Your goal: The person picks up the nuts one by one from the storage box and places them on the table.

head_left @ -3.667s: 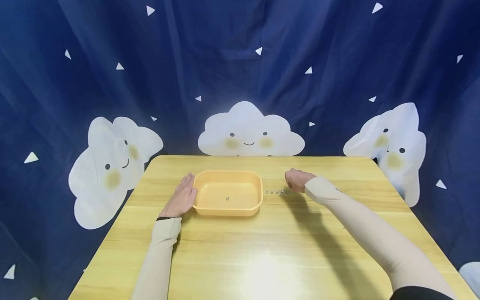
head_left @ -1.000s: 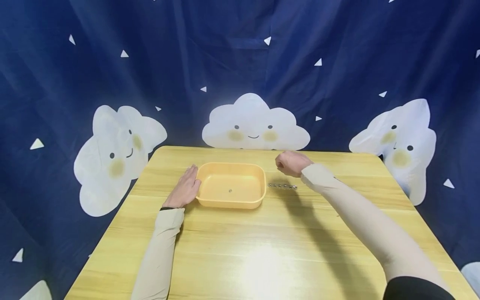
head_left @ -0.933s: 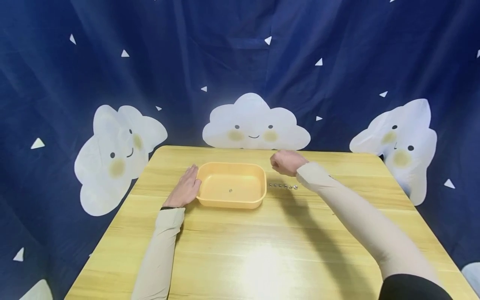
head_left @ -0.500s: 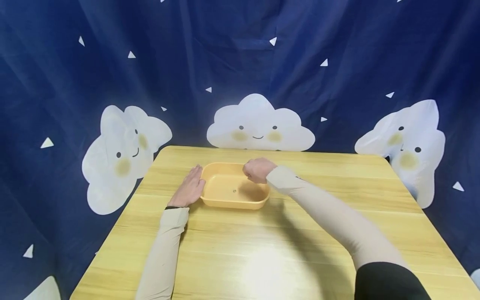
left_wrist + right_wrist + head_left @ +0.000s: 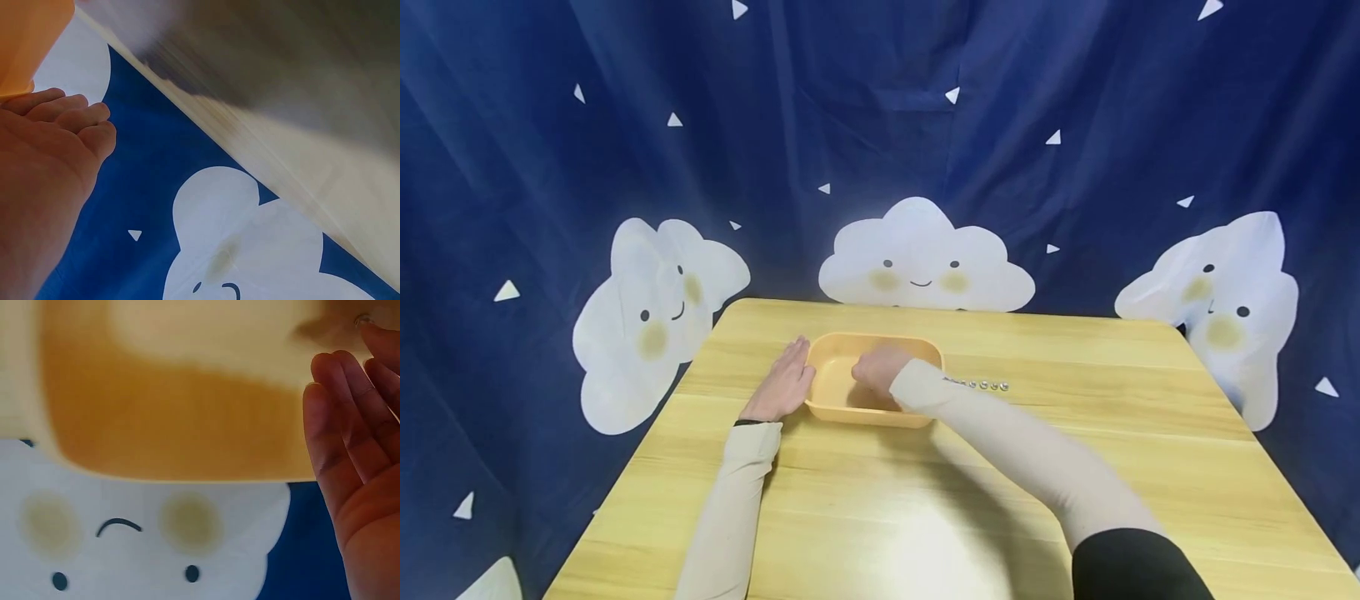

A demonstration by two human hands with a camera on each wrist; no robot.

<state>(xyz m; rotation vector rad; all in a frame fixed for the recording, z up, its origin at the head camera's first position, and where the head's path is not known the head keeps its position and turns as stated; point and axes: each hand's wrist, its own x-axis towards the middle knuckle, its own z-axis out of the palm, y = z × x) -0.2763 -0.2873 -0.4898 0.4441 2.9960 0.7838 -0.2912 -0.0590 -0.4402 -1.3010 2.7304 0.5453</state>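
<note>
A shallow orange-yellow plastic basin (image 5: pixel 850 413) stands on the wooden table. My left hand (image 5: pixel 781 385) lies along its left side, fingers straight and together; in the left wrist view the fingertips meet the basin wall (image 5: pixel 37 37). My right hand (image 5: pixel 880 368) reaches down inside the basin, slightly blurred. In the right wrist view a small ring-like metal piece (image 5: pixel 364 320) shows at a fingertip of the right hand (image 5: pixel 362 456), low over the basin floor, while the other fingers are loosely bent. Several similar small metal pieces (image 5: pixel 983 385) lie in a row right of the basin.
The light wooden table (image 5: pixel 850 500) carries the basin and the row. The right sleeve (image 5: pixel 1022 442) crosses above the table and partly covers the row's left end. Behind hangs a dark blue curtain (image 5: pixel 880 150) with white clouds.
My right hand has moved from above the row of metal pieces leftward and down into the basin. The row has gained a piece since the earliest frame. The left hand stays at the basin's side.
</note>
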